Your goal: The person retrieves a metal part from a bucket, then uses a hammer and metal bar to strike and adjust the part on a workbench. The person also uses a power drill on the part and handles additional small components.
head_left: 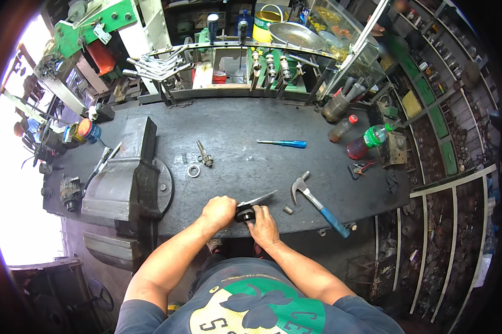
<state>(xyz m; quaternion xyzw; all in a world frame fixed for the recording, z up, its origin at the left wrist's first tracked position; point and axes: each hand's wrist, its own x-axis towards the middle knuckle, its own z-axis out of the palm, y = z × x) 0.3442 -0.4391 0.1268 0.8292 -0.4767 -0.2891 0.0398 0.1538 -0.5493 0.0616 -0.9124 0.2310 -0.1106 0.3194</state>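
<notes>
At the bench's front edge, my left hand (220, 212) is closed in a fist around the near end of a flat grey metal blade (260, 198), which points to the far right. Its handle is hidden in the fist. My right hand (264, 228) grips a dark round metal part (244, 214) just under the blade, between the two hands. A small metal cylinder (288, 210) lies right of that hand, near a claw hammer (317, 205) with a blue handle. Beyond the hands are a metal ring (193, 171), a small spring (184, 158) and a stepped metal shaft (205, 154).
A large bench vise (117, 183) stands on the left. A blue screwdriver (282, 143) lies farther back. Two bottles, one with a red cap (342, 128) and one with a green cap (368, 141), stand at the right. Several bent wrenches (161, 64) rest on the back rack.
</notes>
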